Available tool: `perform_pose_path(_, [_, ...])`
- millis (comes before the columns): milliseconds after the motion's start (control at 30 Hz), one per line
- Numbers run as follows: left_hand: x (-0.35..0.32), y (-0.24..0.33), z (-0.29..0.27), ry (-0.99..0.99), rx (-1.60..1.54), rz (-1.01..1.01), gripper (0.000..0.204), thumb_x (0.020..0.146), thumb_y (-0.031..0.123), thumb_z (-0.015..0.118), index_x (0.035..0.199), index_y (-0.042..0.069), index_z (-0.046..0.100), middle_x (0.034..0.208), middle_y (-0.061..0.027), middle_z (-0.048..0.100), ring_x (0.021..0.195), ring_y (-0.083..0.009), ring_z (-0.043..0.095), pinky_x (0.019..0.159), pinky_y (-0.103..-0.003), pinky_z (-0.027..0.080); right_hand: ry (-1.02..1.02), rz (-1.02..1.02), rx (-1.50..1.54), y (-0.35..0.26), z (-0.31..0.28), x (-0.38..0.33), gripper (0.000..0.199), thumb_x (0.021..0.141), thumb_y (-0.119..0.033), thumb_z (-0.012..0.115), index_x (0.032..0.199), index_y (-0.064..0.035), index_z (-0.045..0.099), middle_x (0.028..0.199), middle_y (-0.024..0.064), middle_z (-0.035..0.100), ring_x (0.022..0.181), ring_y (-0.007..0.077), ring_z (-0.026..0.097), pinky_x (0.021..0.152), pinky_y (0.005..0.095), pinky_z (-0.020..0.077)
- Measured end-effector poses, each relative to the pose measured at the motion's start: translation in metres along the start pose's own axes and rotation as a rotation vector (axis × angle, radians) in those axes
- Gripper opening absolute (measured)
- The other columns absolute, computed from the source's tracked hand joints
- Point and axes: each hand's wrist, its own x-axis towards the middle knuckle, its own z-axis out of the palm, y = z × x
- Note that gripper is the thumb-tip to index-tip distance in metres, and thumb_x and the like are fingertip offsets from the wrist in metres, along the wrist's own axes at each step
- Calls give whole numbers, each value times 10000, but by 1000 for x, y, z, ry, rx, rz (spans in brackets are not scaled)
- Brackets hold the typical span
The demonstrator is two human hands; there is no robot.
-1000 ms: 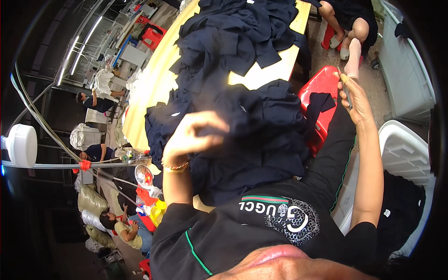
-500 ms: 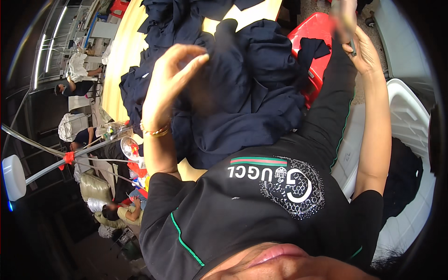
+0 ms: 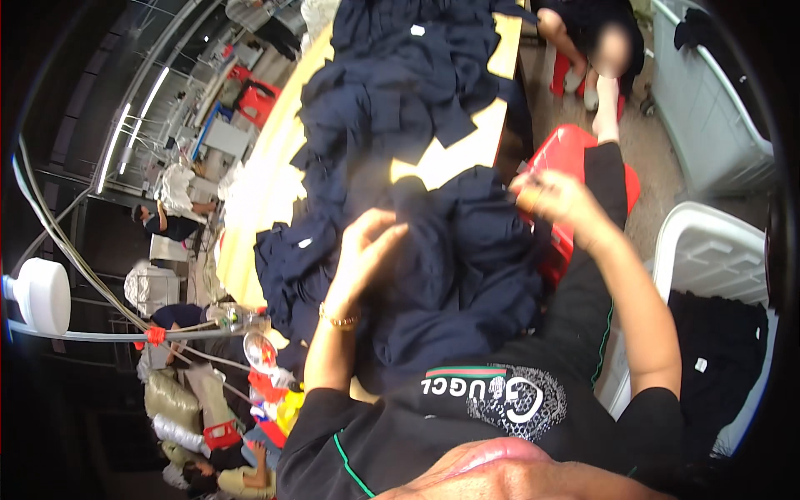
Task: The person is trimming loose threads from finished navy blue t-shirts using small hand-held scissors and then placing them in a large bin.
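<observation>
A heap of dark navy garments [image 3: 433, 275] lies over my lap and the near end of the table. Over the heap, my left hand [image 3: 364, 250] has its fingers curled toward the thumb, closed on navy cloth that is blurred beside it. My right hand [image 3: 560, 204] is raised at the heap's right edge, above a red plastic stool [image 3: 621, 187]. Its fingers are folded round something small; blur hides what it is.
More navy garments [image 3: 392, 92] run along the pale wooden table [image 3: 250, 225]. At right stand a white tub [image 3: 708, 242] holding dark cloth [image 3: 717, 358] and a grey bin [image 3: 708, 108]. Someone sits at the far right [image 3: 612, 92]; a small fan [image 3: 260, 354] is at left.
My right hand has come down and left from the far upper right, where a small grey metal thing showed in its fingers. My view has shifted, bringing more table into sight.
</observation>
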Motion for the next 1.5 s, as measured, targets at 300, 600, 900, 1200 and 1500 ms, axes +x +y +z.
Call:
perform_pose_path(300, [-8,-8,3,57,-267,236,113,841,-25,634,952,-13,654,1060,-20,607,976,-101,571,873,-228,425,-416,121,-494,41,75,-19,361,742,-327,771,905,-16,685,758,28,636,691,86,569,660,249,454])
perform_pose_path(600, [-44,18,-68,-1034,-616,678,137,788,147,637,739,19,645,969,-196,665,818,-283,648,725,-371,464,-173,209,293,1,27,0,197,881,-181,623,1005,-28,614,726,-7,551,495,16,410,422,152,247])
perform_pose_path(900, [-28,31,-2,-492,584,492,346,833,247,672,1081,12,615,1139,-161,598,1074,-324,567,916,-384,461,-172,197,32,-21,25,-10,275,925,-261,586,913,11,631,751,86,680,378,56,481,366,170,314])
perform_pose_path(1200, [-38,-4,21,-527,775,393,149,793,92,666,930,37,652,851,-112,573,829,-313,601,734,-397,491,-417,368,-176,34,52,-18,331,871,-291,658,1011,9,651,766,25,635,468,52,478,448,206,398])
perform_pose_path(1500, [-28,44,13,-143,343,544,243,784,-61,612,1006,10,681,884,-116,599,796,-231,613,701,-289,490,-373,275,1,-3,77,-27,225,798,-204,742,797,-57,571,614,-18,527,460,36,444,420,197,320])
